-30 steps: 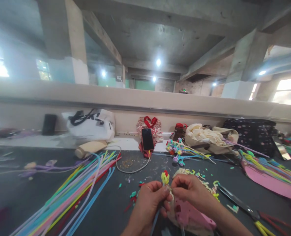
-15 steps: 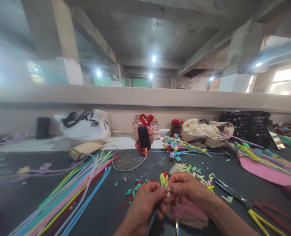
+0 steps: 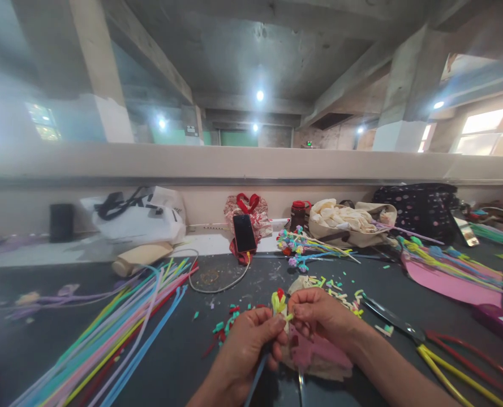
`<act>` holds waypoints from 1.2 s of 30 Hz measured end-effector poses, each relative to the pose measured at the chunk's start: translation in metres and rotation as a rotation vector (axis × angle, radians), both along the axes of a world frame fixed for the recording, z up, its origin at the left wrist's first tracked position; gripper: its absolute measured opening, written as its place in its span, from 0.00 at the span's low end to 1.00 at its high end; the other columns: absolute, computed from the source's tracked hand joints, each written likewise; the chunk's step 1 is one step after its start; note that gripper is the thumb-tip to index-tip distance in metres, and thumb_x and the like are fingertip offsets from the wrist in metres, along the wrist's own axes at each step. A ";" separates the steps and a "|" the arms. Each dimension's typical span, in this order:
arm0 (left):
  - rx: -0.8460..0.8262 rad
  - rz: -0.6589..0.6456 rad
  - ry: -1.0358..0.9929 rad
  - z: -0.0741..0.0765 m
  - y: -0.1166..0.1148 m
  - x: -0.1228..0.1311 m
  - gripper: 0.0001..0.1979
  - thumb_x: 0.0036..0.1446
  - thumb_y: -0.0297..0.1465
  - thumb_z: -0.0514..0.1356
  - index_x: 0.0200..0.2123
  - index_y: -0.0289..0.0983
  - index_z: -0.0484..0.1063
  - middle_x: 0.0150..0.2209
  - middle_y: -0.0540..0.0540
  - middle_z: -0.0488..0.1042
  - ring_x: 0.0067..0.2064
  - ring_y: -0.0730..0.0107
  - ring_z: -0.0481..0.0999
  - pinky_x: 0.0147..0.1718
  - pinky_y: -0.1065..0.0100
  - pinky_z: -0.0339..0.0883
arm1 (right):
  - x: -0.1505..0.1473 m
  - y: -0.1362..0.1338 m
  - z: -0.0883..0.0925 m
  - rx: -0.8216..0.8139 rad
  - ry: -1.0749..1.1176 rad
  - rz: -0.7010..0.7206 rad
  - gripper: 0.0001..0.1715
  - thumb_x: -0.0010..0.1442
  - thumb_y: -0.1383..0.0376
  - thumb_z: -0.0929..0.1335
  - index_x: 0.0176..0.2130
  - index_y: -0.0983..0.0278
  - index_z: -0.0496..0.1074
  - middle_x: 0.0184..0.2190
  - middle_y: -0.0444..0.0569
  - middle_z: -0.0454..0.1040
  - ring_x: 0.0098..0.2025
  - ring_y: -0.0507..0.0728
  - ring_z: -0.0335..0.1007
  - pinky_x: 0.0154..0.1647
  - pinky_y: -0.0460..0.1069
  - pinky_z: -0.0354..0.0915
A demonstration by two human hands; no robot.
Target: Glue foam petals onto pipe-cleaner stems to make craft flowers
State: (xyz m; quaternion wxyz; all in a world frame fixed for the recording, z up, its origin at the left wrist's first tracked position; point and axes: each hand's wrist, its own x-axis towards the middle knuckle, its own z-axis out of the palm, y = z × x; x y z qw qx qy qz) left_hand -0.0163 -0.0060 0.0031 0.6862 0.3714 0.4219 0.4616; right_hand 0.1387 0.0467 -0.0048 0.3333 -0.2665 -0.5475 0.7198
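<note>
My left hand point(image 3: 246, 345) pinches a small flower point(image 3: 278, 302) of yellow-green and red strips at the top of a blue stem point(image 3: 255, 380) that runs down under the palm. My right hand point(image 3: 319, 316) is closed right beside it, its fingertips pinching the flower's side. Both hands hover low over the dark table point(image 3: 183, 350), above a pink tool point(image 3: 314, 355) lying on a cream cloth.
A fan of long coloured strips point(image 3: 119, 328) lies at the left. Scissors point(image 3: 398, 327) with yellow and red handles lie at the right. Cut scraps point(image 3: 340, 288), finished flowers point(image 3: 302, 249), a phone point(image 3: 244, 233), bags and a pink sheet point(image 3: 446, 282) line the back.
The view has tilted and shifted, so everything sits slightly left and lower. Both hands keep their pinch on the flower with small finger movements.
</note>
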 end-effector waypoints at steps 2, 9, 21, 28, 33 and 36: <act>0.010 0.005 -0.007 0.000 0.000 0.000 0.12 0.39 0.34 0.63 0.18 0.34 0.63 0.13 0.53 0.67 0.11 0.84 0.59 0.11 0.79 0.49 | 0.003 0.001 0.005 0.045 -0.041 -0.043 0.13 0.44 0.60 0.70 0.23 0.69 0.69 0.15 0.41 0.67 0.14 0.45 0.59 0.16 0.40 0.54; -0.018 0.050 -0.006 -0.002 0.003 -0.001 0.11 0.42 0.34 0.61 0.19 0.33 0.64 0.12 0.53 0.67 0.11 0.85 0.59 0.11 0.80 0.49 | 0.033 -0.011 0.020 0.502 -0.610 -0.258 0.10 0.50 0.61 0.64 0.27 0.65 0.70 0.20 0.44 0.68 0.22 0.50 0.62 0.20 0.43 0.54; -0.122 0.117 0.188 -0.017 0.013 0.014 0.05 0.48 0.30 0.54 0.26 0.35 0.59 0.26 0.45 0.73 0.24 0.73 0.73 0.15 0.76 0.61 | 0.043 -0.025 -0.005 0.895 -1.205 -0.223 0.10 0.40 0.65 0.68 0.29 0.61 0.69 0.26 0.42 0.68 0.27 0.52 0.60 0.24 0.44 0.47; -0.083 0.108 0.263 -0.024 0.016 0.016 0.06 0.46 0.30 0.55 0.24 0.35 0.60 0.25 0.46 0.72 0.24 0.73 0.72 0.17 0.75 0.63 | 0.073 -0.009 0.012 0.606 -0.761 -0.106 0.14 0.44 0.60 0.66 0.32 0.65 0.71 0.26 0.43 0.68 0.28 0.52 0.60 0.25 0.44 0.53; -0.064 0.108 0.265 -0.031 0.019 0.016 0.08 0.45 0.32 0.56 0.23 0.35 0.59 0.24 0.46 0.72 0.22 0.73 0.72 0.16 0.75 0.62 | 0.094 0.002 0.010 0.285 -0.409 -0.283 0.18 0.43 0.58 0.67 0.31 0.68 0.71 0.23 0.46 0.69 0.24 0.53 0.61 0.24 0.45 0.55; -0.047 0.107 0.252 -0.031 0.018 0.017 0.08 0.45 0.32 0.56 0.24 0.35 0.59 0.23 0.47 0.72 0.22 0.73 0.72 0.15 0.76 0.61 | 0.096 0.003 0.010 0.200 -0.187 -0.382 0.18 0.43 0.57 0.67 0.30 0.69 0.72 0.25 0.50 0.71 0.24 0.54 0.63 0.24 0.46 0.58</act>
